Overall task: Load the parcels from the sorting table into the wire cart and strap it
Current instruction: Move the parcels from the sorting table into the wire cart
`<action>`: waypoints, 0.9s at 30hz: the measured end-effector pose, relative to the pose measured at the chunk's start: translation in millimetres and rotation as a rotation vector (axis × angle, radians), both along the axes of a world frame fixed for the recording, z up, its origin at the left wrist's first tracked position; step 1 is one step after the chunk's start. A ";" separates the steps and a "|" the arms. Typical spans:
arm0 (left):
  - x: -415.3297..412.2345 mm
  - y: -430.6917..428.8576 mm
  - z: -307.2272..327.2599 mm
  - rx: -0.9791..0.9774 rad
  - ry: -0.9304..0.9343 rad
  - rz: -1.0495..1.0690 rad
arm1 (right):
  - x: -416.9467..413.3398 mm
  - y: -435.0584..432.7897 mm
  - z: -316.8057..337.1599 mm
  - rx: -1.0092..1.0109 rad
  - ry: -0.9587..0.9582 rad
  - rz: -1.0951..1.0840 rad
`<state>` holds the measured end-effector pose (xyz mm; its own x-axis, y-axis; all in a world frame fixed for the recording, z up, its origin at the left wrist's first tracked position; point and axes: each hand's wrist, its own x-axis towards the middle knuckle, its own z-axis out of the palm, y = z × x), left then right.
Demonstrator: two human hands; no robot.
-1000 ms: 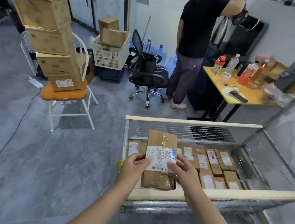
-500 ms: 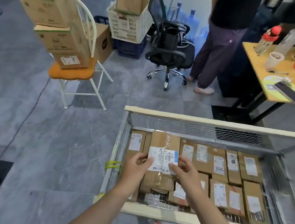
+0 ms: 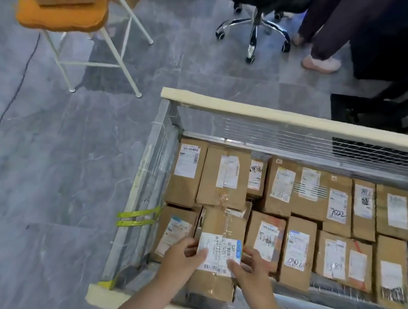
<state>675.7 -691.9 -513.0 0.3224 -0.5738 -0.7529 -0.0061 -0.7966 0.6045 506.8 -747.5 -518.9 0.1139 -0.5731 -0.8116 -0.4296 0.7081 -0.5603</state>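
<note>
Right now the loading step is going on: the person is holding a taped brown parcel (image 3: pixel 222 223) with a white shipping label inside the wire cart (image 3: pixel 254 110), at its near-left end, and is fitting it into the front row. The left hand (image 3: pixel 180 256) is gripping the parcel's left edge, its thumb lying across the label, while the right hand (image 3: pixel 251 269) is gripping the right edge, its fingers (image 3: pixel 255 254) curling round the side. The parcel is sitting in the gap between a labelled box (image 3: pixel 175 233) by the left wall and a second box (image 3: pixel 265 239) to its right, just beside both, with its far end lying close to the back row (image 3: pixel 224 180). Whether its underside is already resting on the mesh floor is hard to tell, since the hands and the parcel itself are hiding that. One layer of parcels is covering most of the cart floor, so loading is probably well along, though the sorting surface is lying out of view. The next move is calling for pressing the parcel down flat and square to its neighbours, then loosening both hands without dragging it crooked. Strapping is not yet begun; yellow straps (image 3: pixel 138 219) are hanging wrapped on the cart's left wall, apparently waiting.
</note>
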 end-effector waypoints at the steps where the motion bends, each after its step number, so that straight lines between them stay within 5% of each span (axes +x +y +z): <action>1: 2.8 2.6 -14.4 0.018 0.006 -0.044 | 0.9 1.8 -16.4 0.008 0.012 0.032; 13: 19.2 0.0 -173.0 0.075 -0.142 -0.160 | 33.9 -9.1 -141.1 0.001 0.115 0.196; 27: 1.0 -26.1 -193.7 -0.008 -0.459 -0.197 | 36.3 -21.1 -174.3 0.036 -0.011 0.315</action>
